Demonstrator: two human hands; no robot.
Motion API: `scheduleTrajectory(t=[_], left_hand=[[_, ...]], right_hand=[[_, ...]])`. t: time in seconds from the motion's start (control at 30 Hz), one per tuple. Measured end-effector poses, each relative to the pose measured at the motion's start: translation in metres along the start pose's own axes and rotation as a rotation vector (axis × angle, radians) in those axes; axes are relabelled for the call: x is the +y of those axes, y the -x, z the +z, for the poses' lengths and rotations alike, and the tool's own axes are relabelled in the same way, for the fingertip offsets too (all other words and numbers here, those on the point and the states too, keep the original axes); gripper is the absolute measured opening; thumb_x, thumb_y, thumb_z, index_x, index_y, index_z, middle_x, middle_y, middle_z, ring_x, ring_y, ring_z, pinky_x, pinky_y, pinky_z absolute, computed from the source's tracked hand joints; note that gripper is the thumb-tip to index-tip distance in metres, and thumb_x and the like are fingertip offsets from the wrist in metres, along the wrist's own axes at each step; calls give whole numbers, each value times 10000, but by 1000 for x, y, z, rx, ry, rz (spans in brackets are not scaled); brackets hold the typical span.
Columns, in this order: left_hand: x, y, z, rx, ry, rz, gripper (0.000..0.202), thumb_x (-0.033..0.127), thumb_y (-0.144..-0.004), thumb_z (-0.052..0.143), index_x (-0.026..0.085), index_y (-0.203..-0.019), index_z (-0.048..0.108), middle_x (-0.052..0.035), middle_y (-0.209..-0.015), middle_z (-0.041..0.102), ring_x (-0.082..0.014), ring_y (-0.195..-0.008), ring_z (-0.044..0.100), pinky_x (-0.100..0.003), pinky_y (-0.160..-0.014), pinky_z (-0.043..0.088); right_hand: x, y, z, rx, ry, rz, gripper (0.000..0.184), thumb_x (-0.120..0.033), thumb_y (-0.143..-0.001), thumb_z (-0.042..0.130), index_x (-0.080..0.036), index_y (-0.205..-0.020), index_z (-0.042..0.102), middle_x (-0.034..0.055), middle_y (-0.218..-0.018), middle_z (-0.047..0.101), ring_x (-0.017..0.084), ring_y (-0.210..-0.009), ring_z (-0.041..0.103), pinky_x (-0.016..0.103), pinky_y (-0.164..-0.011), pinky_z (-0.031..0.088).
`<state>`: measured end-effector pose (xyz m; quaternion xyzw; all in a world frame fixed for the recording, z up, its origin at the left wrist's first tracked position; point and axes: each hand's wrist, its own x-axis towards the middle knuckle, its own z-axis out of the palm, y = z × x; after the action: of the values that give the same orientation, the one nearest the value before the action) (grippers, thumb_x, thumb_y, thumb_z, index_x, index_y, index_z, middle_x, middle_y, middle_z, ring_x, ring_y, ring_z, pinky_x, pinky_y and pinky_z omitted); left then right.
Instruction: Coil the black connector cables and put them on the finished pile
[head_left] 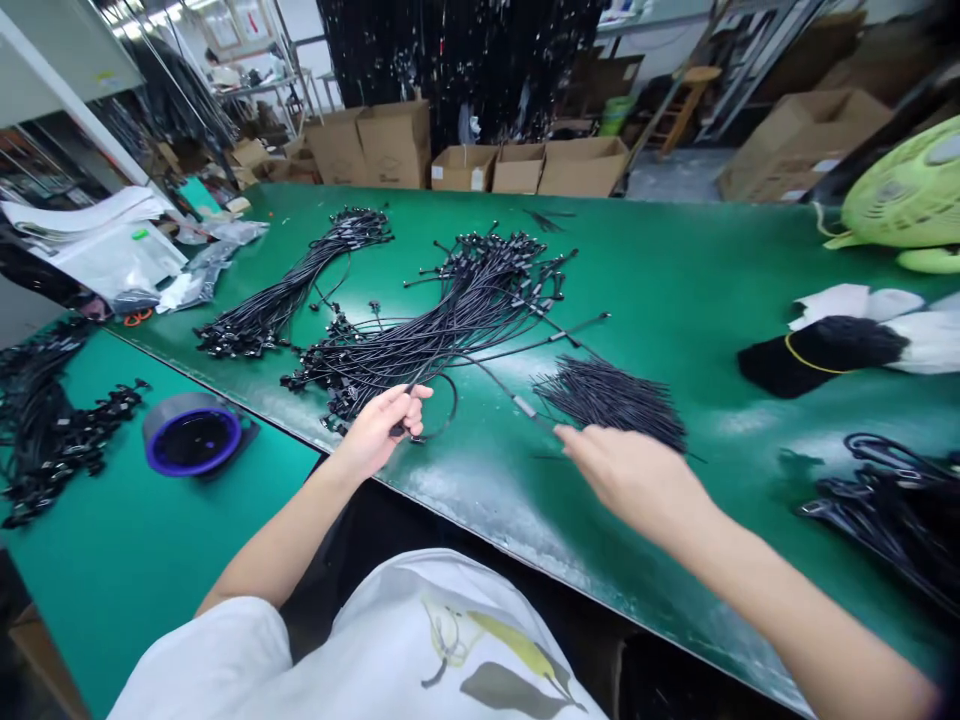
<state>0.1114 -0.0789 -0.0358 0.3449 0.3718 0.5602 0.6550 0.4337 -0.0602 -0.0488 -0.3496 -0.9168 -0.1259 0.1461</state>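
Note:
My left hand (379,432) is closed around a black cable (442,410) that curves out of it in a loop, near the edge of the green workbench (697,230). My right hand (630,480) reaches out palm down, its fingertips at a thin black cable with a silver sleeve (525,405). Whether those fingers grip it, I cannot tell. Just beyond them lies a dense bunch of thin black cable ends (611,400). A large tangled heap of black connector cables (420,345) spreads in front of my left hand, and a smaller bundle (292,285) lies further back.
A blue-rimmed tape roll (193,440) and more cables (64,430) lie on a lower green table at left. Plastic bags (112,250) sit at the bench's far left, and a black bundle (821,355) and coiled cables (892,515) at right. Cardboard boxes (465,168) stand beyond the bench.

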Motion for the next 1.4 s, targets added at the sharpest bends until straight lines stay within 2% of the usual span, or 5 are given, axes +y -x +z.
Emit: scheduleTrajectory(t=[0.33,0.5,0.8,1.07,1.4], left_hand=[[-43,4,41,-449,-605,87,296,392,-932,548,164,-1080,665,-49,-834,698,-173,-822,637,-311,-837,472],[-43,2,45,-220,-237,39,328,459,-890,604,149,-996,636,-4,-668,622,-133,-624,572,-299,-734,471],[-62,19,44,-58,-15,-171,463,607,-848,575,185,-689,471,44,-631,447,-121,-651,529,-334,-838,473],[-71,23,46,-290,-568,-61,240,388,-894,581,170,-994,595,-33,-828,600,-179,-784,566,-316,-800,450],[-78,21,37,-543,-610,-186,278,415,-857,630,180,-989,694,-65,-928,664,-241,-1013,576,-367,-955,434]], right_hand=[[-41,-45,-29,92,-612,10,280,-294,-998,439,-182,-869,660,24,-784,656,115,-707,587,242,-667,412],[-43,-61,13,381,-1175,513,416,-514,-772,717,-199,-1028,629,57,-979,622,181,-905,574,302,-797,461],[-81,-71,24,215,-2119,868,398,-496,-730,754,-171,-690,527,-62,-629,364,40,-499,247,179,-426,200],[-119,-67,15,465,-1849,794,379,-570,-850,608,-204,-827,510,51,-1076,581,121,-775,597,208,-552,426],[-102,-63,18,285,-2084,825,638,-819,-769,459,-191,-788,568,-82,-480,354,31,-372,153,180,-354,120]])
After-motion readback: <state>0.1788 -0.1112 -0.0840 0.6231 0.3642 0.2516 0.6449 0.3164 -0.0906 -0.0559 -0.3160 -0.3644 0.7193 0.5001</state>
